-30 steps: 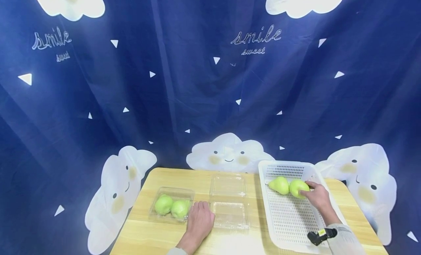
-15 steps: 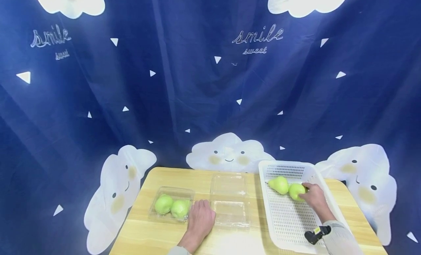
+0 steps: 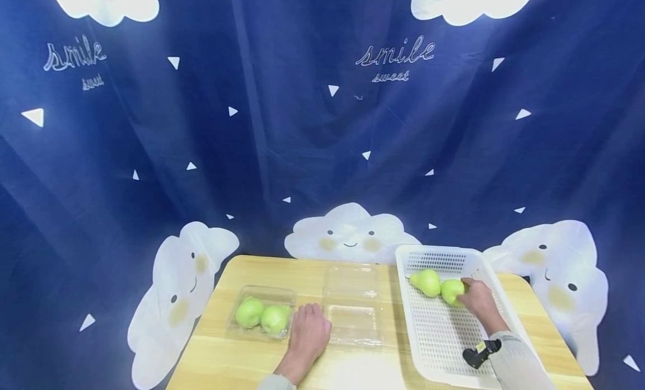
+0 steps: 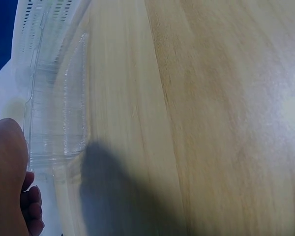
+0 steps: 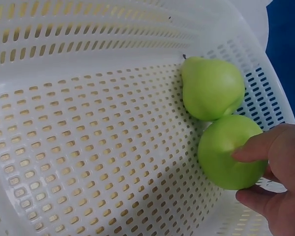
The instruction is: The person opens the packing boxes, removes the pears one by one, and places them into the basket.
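Observation:
In the head view, my right hand (image 3: 478, 301) reaches into the white basket (image 3: 415, 345) and grips a green apple (image 3: 452, 292). The right wrist view shows the thumb (image 5: 255, 147) pressed on top of this apple, with fingers at its side. Touching the apple is a yellow-green pear (image 5: 211, 88), its stem pointing away. My left hand (image 3: 309, 334) rests on the table, fingers loosely curled and holding nothing. It lies between a clear plastic box (image 3: 269, 291) with two green apples (image 3: 274, 320) in it and an open clear clamshell box (image 3: 353, 325).
The clamshell's lid half (image 3: 351, 281) lies behind its base. A wooden table (image 3: 211, 362) carries everything, with its rounded far edge against a dark blue curtain (image 3: 312, 127) printed with clouds. The basket's perforated walls stand around the fruit.
My right hand has shifted slightly left with the apple, which now sits closer against the pear. The left hand has barely moved.

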Demonstrator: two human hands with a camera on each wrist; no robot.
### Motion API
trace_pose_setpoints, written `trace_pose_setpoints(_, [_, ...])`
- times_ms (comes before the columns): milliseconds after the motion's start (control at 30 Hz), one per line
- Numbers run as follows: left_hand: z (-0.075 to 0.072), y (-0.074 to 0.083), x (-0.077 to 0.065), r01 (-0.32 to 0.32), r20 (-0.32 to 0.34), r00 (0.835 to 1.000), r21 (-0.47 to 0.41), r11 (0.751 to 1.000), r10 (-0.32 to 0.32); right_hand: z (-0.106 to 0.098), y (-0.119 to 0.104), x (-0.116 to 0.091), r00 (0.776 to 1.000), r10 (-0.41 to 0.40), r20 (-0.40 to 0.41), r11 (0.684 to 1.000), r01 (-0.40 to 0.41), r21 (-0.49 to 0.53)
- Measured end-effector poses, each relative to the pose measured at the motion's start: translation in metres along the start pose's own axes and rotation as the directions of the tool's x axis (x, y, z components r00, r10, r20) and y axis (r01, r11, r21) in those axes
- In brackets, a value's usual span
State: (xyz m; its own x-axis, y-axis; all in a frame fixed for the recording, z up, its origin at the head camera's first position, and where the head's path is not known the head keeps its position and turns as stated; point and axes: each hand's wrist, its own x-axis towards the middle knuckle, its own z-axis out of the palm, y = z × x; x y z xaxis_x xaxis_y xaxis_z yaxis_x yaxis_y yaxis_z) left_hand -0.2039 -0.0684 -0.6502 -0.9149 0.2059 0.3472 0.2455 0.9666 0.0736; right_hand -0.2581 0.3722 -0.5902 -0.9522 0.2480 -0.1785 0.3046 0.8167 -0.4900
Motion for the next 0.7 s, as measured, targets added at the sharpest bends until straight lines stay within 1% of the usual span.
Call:
trace_pose_setpoints(100, [-0.0003,0.0014,0.0007,0.001,0.006,1.000,-0.001,1.000,-0.001,0.0006,-0.0006,0.0000,1.000,0.026,0.007,1.000,-0.026,0.000])
trace_pose_setpoints(400, [0.0019,0.0029,0.0024,0.003,-0.029,1.000,0.028,1.000,-0.003,-0.0014,-0.0043,-0.0023,0.998,0.068,0.006,0.998,-0.068,0.007])
trace_pose_setpoints(600, [0.0026,0.0019,0.0028,-0.005,-0.045,0.999,0.045,0.999,0.007,-0.0024,-0.0074,-0.0027,0.997,0.069,-0.016,0.998,-0.069,0.003])
trace_pose_setpoints(700, [0.0022,0.0019,0.0031,0.004,-0.036,0.999,0.039,0.999,-0.003,-0.0014,-0.0083,-0.0040,0.996,0.057,-0.062,0.998,-0.058,-0.013])
